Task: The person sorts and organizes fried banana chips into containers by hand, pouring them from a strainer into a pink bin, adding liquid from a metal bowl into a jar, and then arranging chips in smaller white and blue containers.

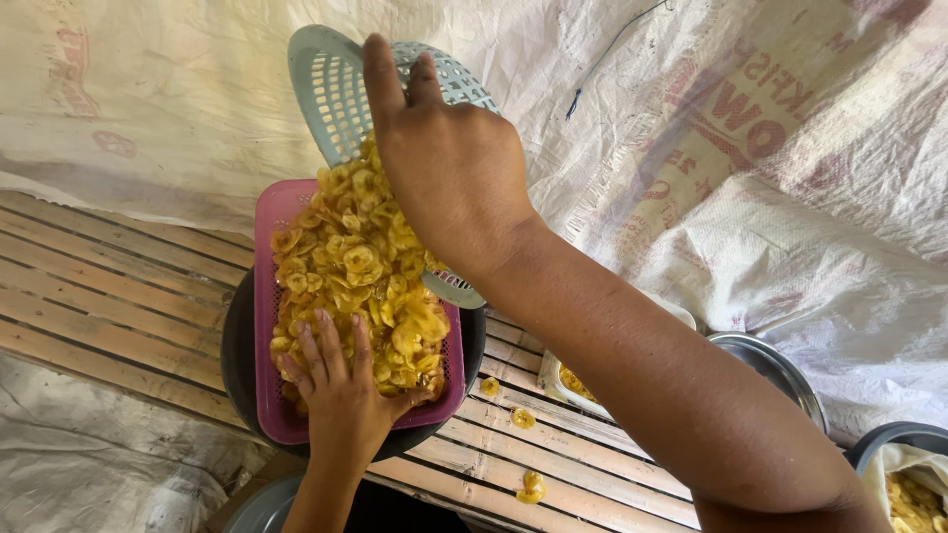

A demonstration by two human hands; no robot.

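Right hand (449,163) clamps the rim of the grey-green slotted basket (331,84), tipped steeply – fried yellow chips (360,271) piled from it into the pink tray (269,395), which sits on a dark round basin (235,365) on the slatted bamboo counter (109,306). Left hand (341,395) spread flat, fingers on the chips at the tray's near edge. My read: chips light, brittle, probably oily – move by the container, not by handfuls. Basket thin and flexy; hold the rim. A few stray chips (521,418) lie on the slats.
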